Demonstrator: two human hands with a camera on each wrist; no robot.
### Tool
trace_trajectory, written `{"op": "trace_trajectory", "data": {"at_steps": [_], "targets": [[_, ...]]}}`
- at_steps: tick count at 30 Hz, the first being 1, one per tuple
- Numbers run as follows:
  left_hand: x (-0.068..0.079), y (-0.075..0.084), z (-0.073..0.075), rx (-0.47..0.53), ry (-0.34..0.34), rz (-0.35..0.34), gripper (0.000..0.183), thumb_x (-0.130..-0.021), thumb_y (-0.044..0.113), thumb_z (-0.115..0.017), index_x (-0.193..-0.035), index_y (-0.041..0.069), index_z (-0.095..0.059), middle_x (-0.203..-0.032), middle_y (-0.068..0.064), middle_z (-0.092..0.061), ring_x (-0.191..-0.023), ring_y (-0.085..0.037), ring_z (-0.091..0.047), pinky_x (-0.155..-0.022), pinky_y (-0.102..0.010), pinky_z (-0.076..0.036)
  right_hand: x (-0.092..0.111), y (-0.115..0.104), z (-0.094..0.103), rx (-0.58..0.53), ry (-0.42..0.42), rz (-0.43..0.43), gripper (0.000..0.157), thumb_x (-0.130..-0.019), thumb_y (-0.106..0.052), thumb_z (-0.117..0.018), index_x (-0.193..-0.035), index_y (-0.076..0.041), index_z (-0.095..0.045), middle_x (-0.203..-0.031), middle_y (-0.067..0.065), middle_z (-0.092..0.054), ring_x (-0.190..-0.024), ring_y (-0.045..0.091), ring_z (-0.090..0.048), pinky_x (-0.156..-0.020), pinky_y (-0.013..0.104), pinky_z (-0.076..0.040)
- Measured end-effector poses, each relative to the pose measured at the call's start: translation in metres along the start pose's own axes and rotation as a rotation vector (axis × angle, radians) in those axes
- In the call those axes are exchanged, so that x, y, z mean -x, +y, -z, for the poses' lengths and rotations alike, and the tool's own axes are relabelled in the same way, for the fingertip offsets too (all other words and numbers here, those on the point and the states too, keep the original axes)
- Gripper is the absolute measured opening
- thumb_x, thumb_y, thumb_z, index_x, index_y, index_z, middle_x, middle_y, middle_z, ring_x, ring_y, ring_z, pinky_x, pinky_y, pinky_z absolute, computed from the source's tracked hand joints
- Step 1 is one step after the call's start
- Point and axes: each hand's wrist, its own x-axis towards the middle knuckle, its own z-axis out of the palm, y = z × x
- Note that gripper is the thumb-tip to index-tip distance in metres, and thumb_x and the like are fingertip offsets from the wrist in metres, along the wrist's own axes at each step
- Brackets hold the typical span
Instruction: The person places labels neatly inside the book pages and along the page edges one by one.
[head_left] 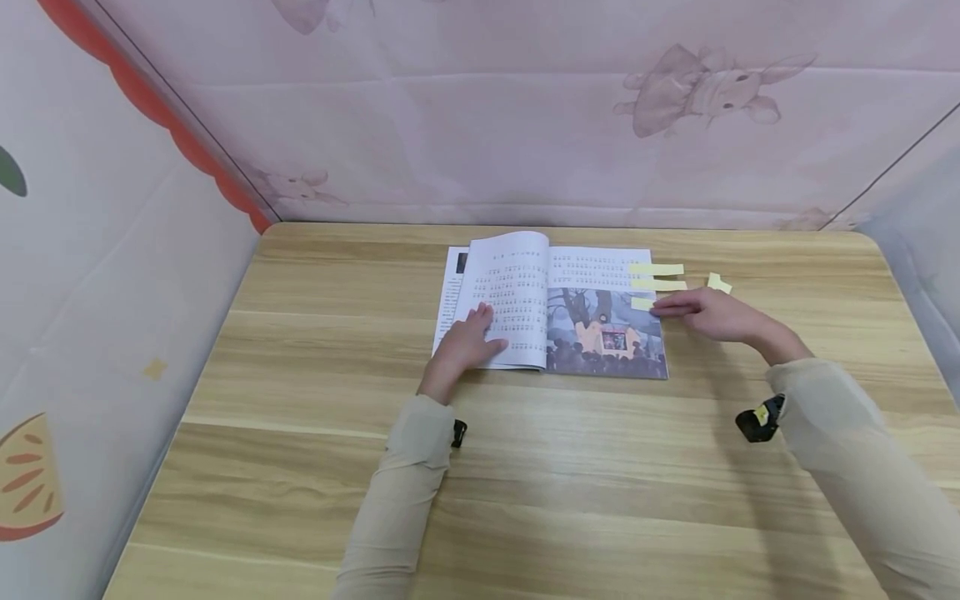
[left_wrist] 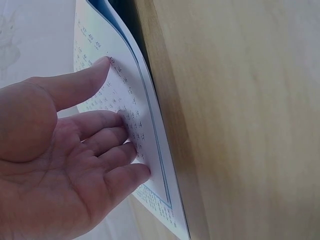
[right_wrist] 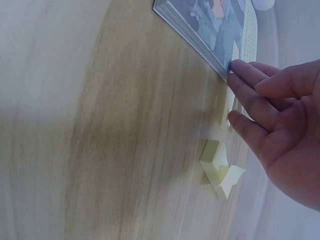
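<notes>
An open book [head_left: 517, 258] lies on the wooden table, text on its left page and a picture on the lower part of the right page. My left hand [head_left: 463, 340] rests on the left page with its fingers and thumb spread apart. Three pale yellow paper strips [head_left: 669, 269] sit one below another at the book's right edge; the upper two stick out past it. At the lowest strip [head_left: 641, 304], my right hand [head_left: 720, 315] touches the page edge with nearly straight fingers, which hide that strip's outer end.
A folded piece of yellow paper [right_wrist: 214, 167] lies on the table [head_left: 562, 483] just beyond my right hand. Behind the table's far edge hangs a pink cloth [head_left: 480, 150] with rabbit drawings. A patterned white panel [head_left: 112, 250] stands along the left side.
</notes>
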Motion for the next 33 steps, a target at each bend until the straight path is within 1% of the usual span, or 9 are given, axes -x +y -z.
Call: {"op": "trace_trajectory", "data": {"at_steps": [2,5,7,9,13,16,22,27,33], "targets": [[0.0,0.0,0.0,0.002,0.0,0.001,0.066,-0.093,0.034,-0.05,-0.144,0.006,-0.02,-0.151,-0.004,-0.009,-0.138,-0.02,-0.008,-0.111,-0.035,-0.011,0.002,0.001,0.002,0.002,0.009,-0.018,0.041,-0.085,0.012,-0.037,-0.125,0.011,-0.049,-0.121,0.021,-0.055,-0.12,0.039,-0.043,-0.085,0.042,-0.043],[0.0,-0.001,0.0,0.004,0.002,0.001,0.066,-0.093,0.034,-0.051,-0.144,0.006,-0.02,-0.151,-0.004,-0.009,-0.138,-0.02,-0.008,-0.111,-0.035,-0.012,0.003,0.0,0.003,0.006,0.043,-0.045,0.041,-0.085,0.011,-0.038,-0.124,0.009,-0.05,-0.118,0.02,-0.058,-0.094,0.025,-0.06,-0.064,0.03,-0.043],[0.0,-0.001,0.0,0.006,0.001,-0.001,0.066,-0.093,0.034,-0.051,-0.144,0.006,-0.02,-0.151,-0.004,-0.009,-0.138,-0.02,-0.008,-0.111,-0.035,-0.011,0.002,-0.001,0.003,0.003,0.075,-0.051,0.04,-0.086,0.009,-0.039,-0.124,0.008,-0.051,-0.117,0.02,-0.058,-0.072,0.013,-0.056,-0.054,0.025,-0.035],[-0.001,-0.001,0.0,0.007,0.001,-0.004,0.066,-0.093,0.034,-0.051,-0.144,0.006,-0.02,-0.151,-0.004,-0.009,-0.138,-0.02,-0.008,-0.111,-0.035,-0.012,0.0,-0.002,0.001,-0.029,0.096,-0.046,0.041,-0.086,0.008,-0.039,-0.126,0.008,-0.049,-0.119,0.022,-0.057,-0.056,0.008,-0.042,-0.05,0.023,-0.034],[-0.001,-0.002,-0.001,0.003,0.001,-0.008,0.066,-0.093,0.034,-0.05,-0.144,0.006,-0.019,-0.151,-0.004,-0.009,-0.138,-0.021,-0.008,-0.111,-0.035,-0.011,-0.007,-0.005,-0.005,-0.074,0.123,-0.008,0.044,-0.085,0.012,-0.038,-0.129,0.012,-0.042,-0.123,0.025,-0.052,-0.08,0.023,-0.061,-0.052,0.022,-0.037],[-0.002,-0.002,-0.001,-0.001,-0.001,-0.007,0.066,-0.093,0.034,-0.05,-0.144,0.006,-0.019,-0.151,-0.004,-0.009,-0.138,-0.02,-0.008,-0.111,-0.035,-0.011,-0.013,-0.008,-0.01,-0.079,0.132,0.025,0.05,-0.08,0.015,-0.038,-0.13,0.014,-0.038,-0.126,0.026,-0.049,-0.112,0.038,-0.051,-0.054,0.021,-0.038],[-0.002,-0.003,-0.003,0.008,0.001,-0.006,0.066,-0.093,0.034,-0.05,-0.144,0.006,-0.019,-0.151,-0.003,-0.009,-0.138,-0.02,-0.007,-0.111,-0.035,-0.011,-0.02,-0.011,-0.018,-0.024,0.128,0.016,0.055,-0.077,0.014,-0.038,-0.131,0.011,-0.039,-0.127,0.024,-0.048,-0.085,0.026,-0.055,-0.048,0.023,-0.035],[-0.001,-0.002,-0.002,0.012,0.003,-0.004,0.066,-0.093,0.034,-0.051,-0.144,0.006,-0.02,-0.151,-0.003,-0.009,-0.138,-0.02,-0.008,-0.111,-0.035,-0.011,-0.019,-0.01,-0.016,0.012,0.11,0.0,0.052,-0.079,0.012,-0.037,-0.131,0.011,-0.039,-0.128,0.023,-0.048,-0.111,0.035,-0.048,-0.06,0.026,-0.038],[-0.002,-0.002,-0.002,0.016,0.005,-0.006,0.066,-0.093,0.034,-0.051,-0.144,0.006,-0.02,-0.151,-0.003,-0.009,-0.138,-0.02,-0.008,-0.111,-0.035,-0.011,-0.013,-0.005,-0.012,-0.011,0.118,-0.019,0.049,-0.08,0.014,-0.037,-0.129,0.013,-0.041,-0.126,0.025,-0.049,-0.091,0.029,-0.053,-0.048,0.026,-0.034]]}}
